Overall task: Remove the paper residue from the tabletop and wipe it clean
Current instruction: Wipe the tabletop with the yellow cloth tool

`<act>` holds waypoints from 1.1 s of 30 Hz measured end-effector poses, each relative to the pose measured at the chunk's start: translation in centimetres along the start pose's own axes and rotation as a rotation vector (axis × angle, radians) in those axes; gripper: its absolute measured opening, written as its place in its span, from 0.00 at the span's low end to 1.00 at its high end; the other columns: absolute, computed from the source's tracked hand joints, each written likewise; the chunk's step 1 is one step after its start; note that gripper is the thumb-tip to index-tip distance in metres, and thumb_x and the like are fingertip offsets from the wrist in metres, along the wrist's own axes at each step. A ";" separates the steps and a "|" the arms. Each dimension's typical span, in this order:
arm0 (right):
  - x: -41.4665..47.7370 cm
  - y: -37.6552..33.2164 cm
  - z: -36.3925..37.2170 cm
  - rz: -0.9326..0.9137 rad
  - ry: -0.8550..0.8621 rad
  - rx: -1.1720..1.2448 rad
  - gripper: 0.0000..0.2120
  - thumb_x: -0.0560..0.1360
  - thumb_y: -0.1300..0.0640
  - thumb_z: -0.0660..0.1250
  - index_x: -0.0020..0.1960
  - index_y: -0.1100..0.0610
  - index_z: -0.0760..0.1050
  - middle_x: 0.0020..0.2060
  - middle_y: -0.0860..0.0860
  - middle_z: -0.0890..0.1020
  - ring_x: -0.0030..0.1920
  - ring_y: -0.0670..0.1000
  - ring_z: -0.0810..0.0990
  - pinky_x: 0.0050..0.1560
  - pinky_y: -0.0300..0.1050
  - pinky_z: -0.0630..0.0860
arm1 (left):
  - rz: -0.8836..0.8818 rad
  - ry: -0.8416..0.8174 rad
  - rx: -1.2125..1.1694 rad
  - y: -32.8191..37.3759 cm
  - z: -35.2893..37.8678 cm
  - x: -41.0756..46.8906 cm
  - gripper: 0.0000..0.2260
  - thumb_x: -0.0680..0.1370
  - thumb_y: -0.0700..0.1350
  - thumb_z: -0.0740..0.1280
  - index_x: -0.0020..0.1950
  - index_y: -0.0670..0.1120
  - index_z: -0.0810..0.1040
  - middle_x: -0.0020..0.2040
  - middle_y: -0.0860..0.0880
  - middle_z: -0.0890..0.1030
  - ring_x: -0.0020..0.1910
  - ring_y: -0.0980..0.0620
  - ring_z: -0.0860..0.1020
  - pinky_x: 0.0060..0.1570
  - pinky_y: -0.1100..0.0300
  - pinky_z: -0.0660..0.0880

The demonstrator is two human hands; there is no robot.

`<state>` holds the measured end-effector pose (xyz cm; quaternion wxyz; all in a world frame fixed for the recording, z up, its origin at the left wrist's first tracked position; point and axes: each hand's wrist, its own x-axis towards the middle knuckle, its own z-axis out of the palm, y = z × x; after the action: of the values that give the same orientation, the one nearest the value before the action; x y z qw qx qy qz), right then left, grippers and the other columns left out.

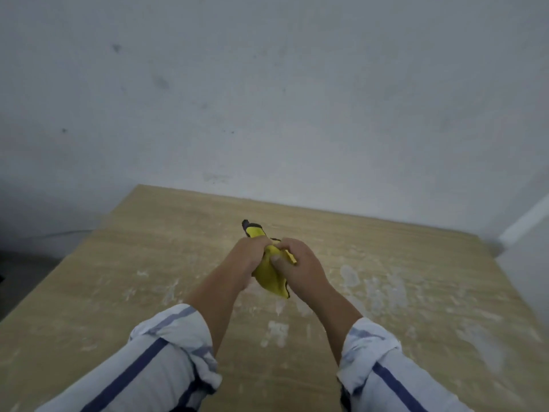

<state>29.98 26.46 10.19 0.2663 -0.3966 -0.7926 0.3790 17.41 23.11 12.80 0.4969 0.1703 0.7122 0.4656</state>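
Yellow cloth (271,276) bunched between left hand (249,255) and right hand (298,261), fingers curled gripping it, above wooden table (124,278) smeared with white paper residue (372,285), grey wall (267,99) behind.

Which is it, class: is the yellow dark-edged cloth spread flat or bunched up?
Bunched up: the left hand and right hand both grip the yellow dark-edged cloth, crumpled into a wad between them.

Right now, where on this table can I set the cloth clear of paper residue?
The tabletop looks barest far-left, by the wall. Paper residue crowds the right side and the middle near the left hand and right hand gripping the yellow cloth.
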 end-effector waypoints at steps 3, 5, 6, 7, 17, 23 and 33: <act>-0.1 -0.8 -3.2 0.199 0.155 0.438 0.10 0.72 0.45 0.64 0.48 0.51 0.75 0.47 0.48 0.76 0.50 0.51 0.73 0.48 0.46 0.71 | 0.097 -0.093 -0.108 2.3 0.5 -2.0 0.10 0.76 0.46 0.64 0.51 0.41 0.77 0.48 0.42 0.81 0.48 0.43 0.79 0.55 0.49 0.76; 0.2 -1.2 -4.9 0.360 0.155 0.600 0.10 0.76 0.44 0.63 0.50 0.50 0.74 0.50 0.48 0.74 0.51 0.51 0.72 0.52 0.47 0.70 | 0.159 -0.179 -0.178 3.7 0.5 -3.3 0.08 0.77 0.43 0.63 0.50 0.40 0.78 0.46 0.43 0.82 0.47 0.44 0.80 0.53 0.49 0.76; 0.5 -1.3 -5.6 0.432 0.104 0.664 0.13 0.76 0.42 0.61 0.53 0.50 0.73 0.52 0.48 0.74 0.53 0.51 0.73 0.55 0.48 0.69 | 0.193 -0.211 -0.204 4.2 0.5 -3.8 0.08 0.77 0.42 0.63 0.51 0.40 0.78 0.46 0.43 0.82 0.47 0.44 0.80 0.52 0.50 0.76; 0.7 -1.4 -6.1 0.476 0.035 0.758 0.18 0.75 0.40 0.60 0.56 0.51 0.74 0.54 0.48 0.75 0.55 0.51 0.75 0.57 0.49 0.70 | 0.218 -0.228 -0.225 4.7 0.4 -4.3 0.08 0.77 0.41 0.62 0.51 0.40 0.78 0.47 0.43 0.83 0.47 0.44 0.80 0.50 0.50 0.76; 3.6 -6.5 -7.9 0.283 -0.099 1.032 0.16 0.72 0.65 0.67 0.60 0.60 0.75 0.54 0.59 0.81 0.54 0.60 0.80 0.54 0.58 0.77 | 0.235 -0.311 -0.401 7.1 -2.9 -4.8 0.13 0.76 0.38 0.59 0.59 0.40 0.76 0.54 0.41 0.82 0.52 0.42 0.80 0.47 0.49 0.77; 7.7 -10.3 -2.9 0.179 0.130 1.034 0.12 0.73 0.64 0.67 0.55 0.53 0.78 0.53 0.56 0.82 0.53 0.59 0.80 0.53 0.59 0.78 | 0.318 -0.448 -0.510 7.2 -8.4 -2.0 0.17 0.75 0.42 0.63 0.64 0.43 0.74 0.60 0.42 0.80 0.57 0.41 0.79 0.50 0.46 0.78; 17.0 -14.7 13.8 0.358 0.217 0.790 0.04 0.76 0.56 0.64 0.48 0.48 0.77 0.51 0.54 0.81 0.49 0.57 0.80 0.52 0.58 0.79 | 0.288 -0.332 -0.243 9.0 -24.8 7.5 0.22 0.78 0.34 0.59 0.69 0.53 0.68 0.56 0.46 0.80 0.43 0.47 0.80 0.33 0.58 0.78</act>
<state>4.49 29.30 16.28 0.4092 -0.4328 -0.4731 0.6491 -9.40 20.78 17.96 0.5524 0.2832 0.5280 0.5796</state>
